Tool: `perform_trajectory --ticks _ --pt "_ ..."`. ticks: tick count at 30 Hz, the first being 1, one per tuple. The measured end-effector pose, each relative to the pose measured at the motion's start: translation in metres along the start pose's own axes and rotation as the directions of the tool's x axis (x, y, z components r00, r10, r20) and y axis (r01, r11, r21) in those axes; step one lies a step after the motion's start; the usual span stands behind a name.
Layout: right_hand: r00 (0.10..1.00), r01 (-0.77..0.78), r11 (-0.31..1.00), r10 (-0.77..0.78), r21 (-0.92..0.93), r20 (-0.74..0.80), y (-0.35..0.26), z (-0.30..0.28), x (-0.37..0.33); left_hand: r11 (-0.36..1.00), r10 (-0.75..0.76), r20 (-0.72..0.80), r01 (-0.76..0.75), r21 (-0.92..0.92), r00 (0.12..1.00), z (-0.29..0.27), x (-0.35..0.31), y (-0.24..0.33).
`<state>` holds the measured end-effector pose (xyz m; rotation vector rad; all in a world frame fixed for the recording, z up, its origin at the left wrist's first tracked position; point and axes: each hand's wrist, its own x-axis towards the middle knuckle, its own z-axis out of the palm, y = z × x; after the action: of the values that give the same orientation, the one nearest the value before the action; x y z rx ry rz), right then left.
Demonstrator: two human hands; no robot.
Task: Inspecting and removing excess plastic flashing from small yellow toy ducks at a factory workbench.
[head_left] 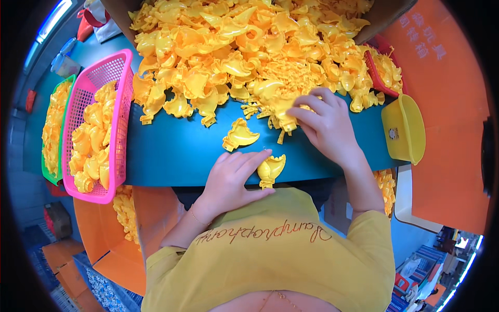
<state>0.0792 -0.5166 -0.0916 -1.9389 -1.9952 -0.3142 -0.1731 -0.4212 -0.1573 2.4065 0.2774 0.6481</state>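
Well, the left hand [231, 177] pinched a yellow plastic shell [271, 171] — the right hand [325, 122] touched the shell pile [195, 78], its grip hard to tell.

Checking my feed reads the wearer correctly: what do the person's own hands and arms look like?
The left hand and right hand are bare, without gloves. A thin bracelet circles the left one's wrist; none shows on the right. Short mustard-yellow sleeves leave the forearms uncovered.

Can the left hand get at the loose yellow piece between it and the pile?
Likely yes: the loose yellow piece lies just past the left hand on the teal table, with nothing visible between them; the right hand is at the pile.
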Motion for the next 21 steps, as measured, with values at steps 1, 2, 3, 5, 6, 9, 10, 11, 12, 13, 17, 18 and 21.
perform_trajectory --ticks 1,2,3,5,6,9,10,11,12,13,17,18,21 --pt "0.998 -0.046 0.999 0.046 0.001 0.045 -0.003 -0.002 -0.011 1.0 -0.007 0.007 0.007 -0.002 1.0 0.0 -0.002 0.0" --pt "0.996 -0.086 0.996 0.086 -0.011 0.03 -0.006 -0.003 -0.024 1.0 -0.011 0.016 0.011 0.002 1.0 0.0 -0.003 0.0" --pt "0.995 -0.092 0.996 0.092 -0.008 0.036 -0.009 -0.004 -0.036 1.0 -0.015 0.025 0.015 0.006 1.0 0.001 -0.004 0.0" --pt "0.978 -0.187 0.982 0.183 0.029 0.097 -0.013 -0.006 -0.058 0.999 -0.045 0.004 0.045 0.003 0.999 0.002 -0.003 0.001" --pt "0.976 -0.192 0.981 0.188 0.031 0.107 -0.015 -0.007 -0.067 0.998 -0.07 -0.025 0.07 0.005 0.997 0.002 -0.002 0.002" --pt "0.965 -0.24 0.967 0.228 0.083 0.131 -0.017 0.003 -0.089 0.997 -0.066 -0.003 0.066 0.043 0.998 0.003 0.0 0.004" --pt "0.966 -0.24 0.966 0.228 0.093 0.121 -0.016 0.009 -0.093 0.997 -0.065 -0.001 0.065 0.044 0.998 0.004 0.0 0.004" --pt "0.966 -0.242 0.966 0.23 0.094 0.119 -0.017 0.012 -0.094 0.997 -0.055 -0.014 0.055 0.044 0.998 0.004 0.0 0.003" --pt "0.964 -0.256 0.96 0.245 0.111 0.105 -0.019 0.016 -0.095 0.998 -0.045 -0.027 0.047 0.045 0.999 0.004 -0.001 0.003" --pt "0.962 -0.269 0.955 0.258 0.129 0.091 -0.02 0.017 -0.094 0.998 -0.045 -0.027 0.046 0.048 0.999 0.004 -0.001 0.004" --pt "0.966 -0.256 0.958 0.247 0.126 0.081 -0.023 0.023 -0.089 1.0 -0.008 -0.001 0.008 0.019 1.0 0.003 -0.004 0.002" --pt "0.969 -0.243 0.956 0.233 0.161 0.078 -0.023 0.026 -0.088 0.999 0.04 -0.013 -0.04 -0.004 0.999 0.003 -0.004 0.001" --pt "0.981 -0.194 0.955 0.183 0.224 0.07 -0.029 0.026 -0.082 0.985 0.145 0.078 -0.136 -0.107 0.986 -0.004 -0.005 0.0"
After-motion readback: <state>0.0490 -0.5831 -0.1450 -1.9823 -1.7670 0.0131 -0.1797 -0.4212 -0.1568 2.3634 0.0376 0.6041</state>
